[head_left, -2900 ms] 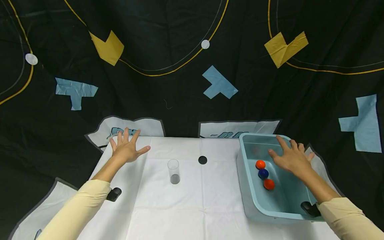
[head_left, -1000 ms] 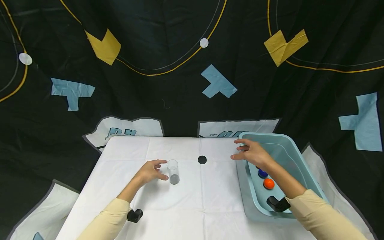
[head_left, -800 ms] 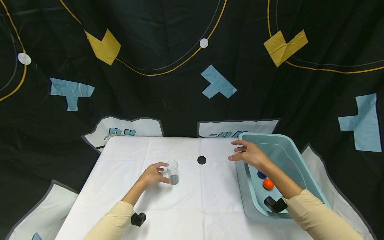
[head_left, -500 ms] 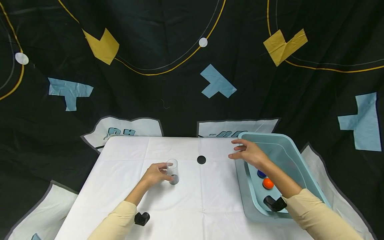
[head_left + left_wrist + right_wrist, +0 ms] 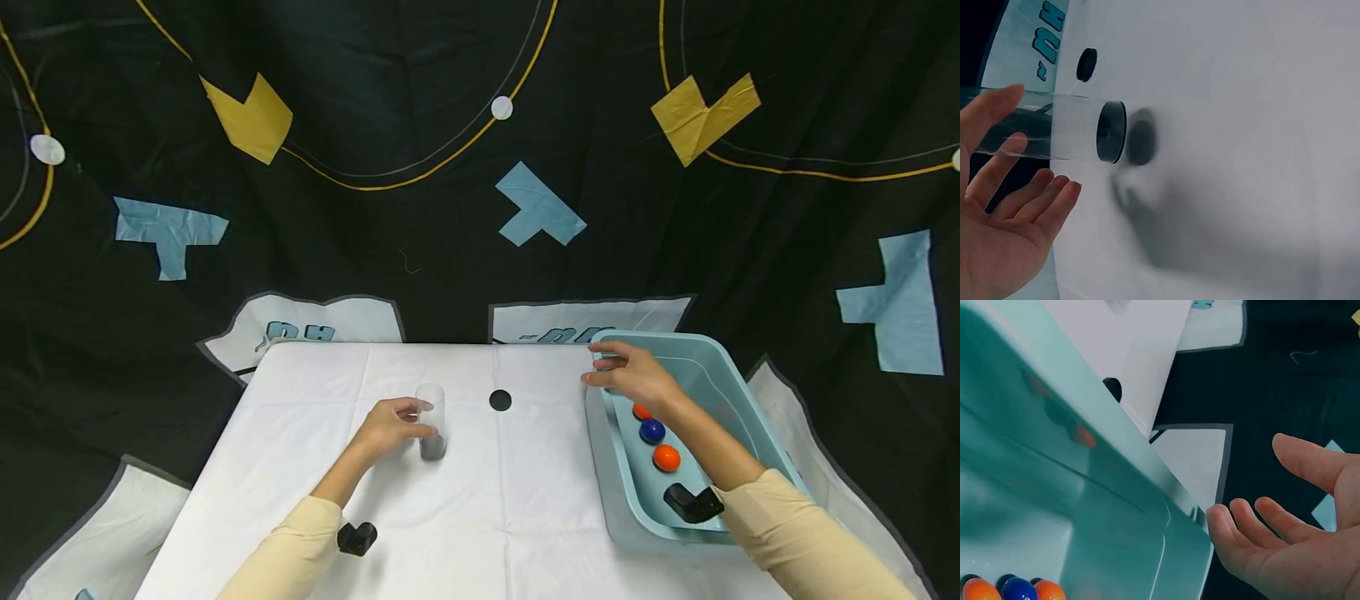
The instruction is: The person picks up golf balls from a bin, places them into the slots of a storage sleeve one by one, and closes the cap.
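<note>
With thumb and fingertips, my left hand [image 5: 388, 429] grips a clear cylinder with a dark round base [image 5: 432, 448]. In the left wrist view that base [image 5: 1112, 132] stands apart from its shadow, so the cylinder is slightly off the table, upright. My right hand [image 5: 637, 377] hovers over the left rim of the light blue bin [image 5: 604, 475], fingers loosely bent and holding nothing. Inside the bin lie a front orange ball [image 5: 667, 458], a dark blue ball [image 5: 652, 431] and a rear orange ball [image 5: 642, 412], in a row; my right hand partly covers the rear one.
A black disc [image 5: 500, 400] lies on the white table [image 5: 450, 517], between the cylinder and the bin. Behind the table hangs a black cloth [image 5: 420, 225] with blue and yellow patches. A black wrist camera [image 5: 357, 539] juts out below the left hand.
My left hand came from the table's back left to the cylinder, took hold and raised it slightly. My right hand shifted left from above the bin's inside to its left rim.
</note>
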`<state>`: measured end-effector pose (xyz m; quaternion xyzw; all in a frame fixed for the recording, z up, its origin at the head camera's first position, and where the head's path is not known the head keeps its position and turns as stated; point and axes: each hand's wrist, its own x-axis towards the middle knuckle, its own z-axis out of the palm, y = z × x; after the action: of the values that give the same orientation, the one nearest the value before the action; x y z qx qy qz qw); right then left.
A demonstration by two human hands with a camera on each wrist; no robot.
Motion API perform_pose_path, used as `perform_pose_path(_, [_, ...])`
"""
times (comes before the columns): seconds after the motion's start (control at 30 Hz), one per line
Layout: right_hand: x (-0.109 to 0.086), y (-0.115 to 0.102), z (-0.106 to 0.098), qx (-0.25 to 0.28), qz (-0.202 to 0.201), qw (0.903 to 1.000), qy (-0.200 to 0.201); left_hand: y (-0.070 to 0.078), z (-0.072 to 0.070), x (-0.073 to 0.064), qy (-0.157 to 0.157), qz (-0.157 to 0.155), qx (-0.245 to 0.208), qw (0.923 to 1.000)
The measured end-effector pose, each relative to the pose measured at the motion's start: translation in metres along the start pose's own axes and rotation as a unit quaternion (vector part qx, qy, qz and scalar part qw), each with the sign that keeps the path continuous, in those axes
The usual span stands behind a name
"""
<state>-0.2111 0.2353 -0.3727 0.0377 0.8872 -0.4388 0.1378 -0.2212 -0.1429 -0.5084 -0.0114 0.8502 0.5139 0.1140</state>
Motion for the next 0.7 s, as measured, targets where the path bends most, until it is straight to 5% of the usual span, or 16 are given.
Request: perform_pose_path(0.7, [-0.003,0.027,-0.040,0.011,0.021,0.9997,0.007,0.025,-0.014,0.005,-0.017,0.016,-0.021,0.9995])
